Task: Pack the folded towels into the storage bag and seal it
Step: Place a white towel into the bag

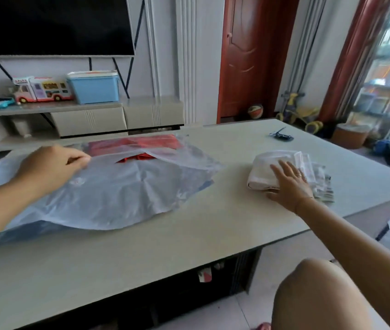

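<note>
A bare knee (320, 294) is showing nearest the camera, to the near right of the large translucent bluish-white plastic storage bag (108, 198). The bag is lying flat and crinkled on the pale grey-beige stone-look table (141, 258). The left hand (53, 167) is reaching over the bag's left part, its fingers curled and its thumb and fingertips pinching the top plastic layer at the edge of the bag's mouth. That layer is lifting slightly, so the mouth is gaping at the bag's far side. To the right of the bag and apart from it, a folded white towel (267, 170) is sitting on the table. The right hand (289, 186) is lying on it with straight, spread fingers, palm down, gripping nothing. Some crumpled clear plastic with striped print (320, 184) is lying just beyond that towel, farther right of the bag. A folded red towel (141, 145) is lying inside the bag at its far end, showing through the plastic and bare in the gap of the mouth. Farther right and beyond the bag, a small dark object (281, 135), too blurred to identify, is resting on the table. Well behind the bag, a light blue plastic box (94, 88) and a colourful toy bus (42, 89) are standing on a low cabinet under a black television screen (53, 22).
</note>
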`<state>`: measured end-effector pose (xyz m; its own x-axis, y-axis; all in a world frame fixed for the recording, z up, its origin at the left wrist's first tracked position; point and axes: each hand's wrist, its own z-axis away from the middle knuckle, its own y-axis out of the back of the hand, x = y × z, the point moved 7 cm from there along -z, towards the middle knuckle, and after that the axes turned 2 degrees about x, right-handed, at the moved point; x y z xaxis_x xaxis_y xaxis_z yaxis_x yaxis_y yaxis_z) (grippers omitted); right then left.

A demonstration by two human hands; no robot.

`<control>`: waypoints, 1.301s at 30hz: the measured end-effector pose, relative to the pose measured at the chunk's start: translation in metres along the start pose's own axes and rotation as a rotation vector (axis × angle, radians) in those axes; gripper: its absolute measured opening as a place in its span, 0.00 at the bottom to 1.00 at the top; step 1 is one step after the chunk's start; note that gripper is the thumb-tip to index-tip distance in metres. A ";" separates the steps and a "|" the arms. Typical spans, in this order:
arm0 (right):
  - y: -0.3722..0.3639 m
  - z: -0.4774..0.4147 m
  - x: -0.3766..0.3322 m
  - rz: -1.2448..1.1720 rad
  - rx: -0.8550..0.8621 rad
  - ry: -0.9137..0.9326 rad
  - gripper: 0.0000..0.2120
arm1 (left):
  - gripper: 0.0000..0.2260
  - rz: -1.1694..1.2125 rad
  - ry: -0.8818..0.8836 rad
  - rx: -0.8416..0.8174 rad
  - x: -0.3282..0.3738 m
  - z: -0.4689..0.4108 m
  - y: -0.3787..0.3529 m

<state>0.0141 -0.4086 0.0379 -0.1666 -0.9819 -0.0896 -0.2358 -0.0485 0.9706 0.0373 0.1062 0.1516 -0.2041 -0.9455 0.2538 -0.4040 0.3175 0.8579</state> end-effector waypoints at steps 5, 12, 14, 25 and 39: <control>-0.021 -0.025 0.035 0.024 -0.073 -0.075 0.39 | 0.09 0.002 0.036 0.008 0.004 0.001 -0.001; -0.013 -0.044 0.036 0.067 0.043 -0.114 0.27 | 0.09 0.005 0.038 0.027 0.005 -0.006 0.006; -0.007 -0.049 0.039 0.006 0.064 -0.119 0.23 | 0.10 -0.001 0.037 0.030 0.007 -0.006 0.009; 0.053 -0.008 0.018 -0.438 0.396 -0.076 0.16 | 0.11 -0.019 -0.008 0.048 0.016 -0.013 0.019; 0.018 0.021 -0.022 -0.459 0.015 0.091 0.14 | 0.11 -0.045 -0.034 0.069 0.016 -0.012 0.018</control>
<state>-0.0069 -0.3836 0.0527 0.0429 -0.8718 -0.4880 -0.2794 -0.4795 0.8319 0.0373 0.0960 0.1770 -0.2141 -0.9563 0.1993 -0.4736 0.2800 0.8350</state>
